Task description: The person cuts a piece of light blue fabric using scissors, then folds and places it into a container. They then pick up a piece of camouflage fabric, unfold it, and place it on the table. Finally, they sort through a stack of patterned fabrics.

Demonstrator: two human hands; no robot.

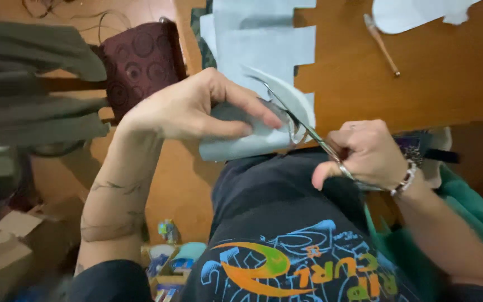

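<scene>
My left hand (197,106) pinches a folded piece of pale blue-grey fabric (241,142) at the edge of a wooden table (448,84). My right hand (364,154) grips metal scissors (303,126), whose open blades point up and left into the fabric beside my left fingers. A curved white strip of the cloth curls up over the blades. A beaded bracelet circles my right wrist.
More pale fabric with notched edges (264,39) lies on the table behind my hands. A thin wooden-handled tool (381,45) and another white cut piece (409,14) lie farther back. A dark red patterned cushion (141,61), olive cloth (29,84) and cardboard boxes (6,246) sit to the left.
</scene>
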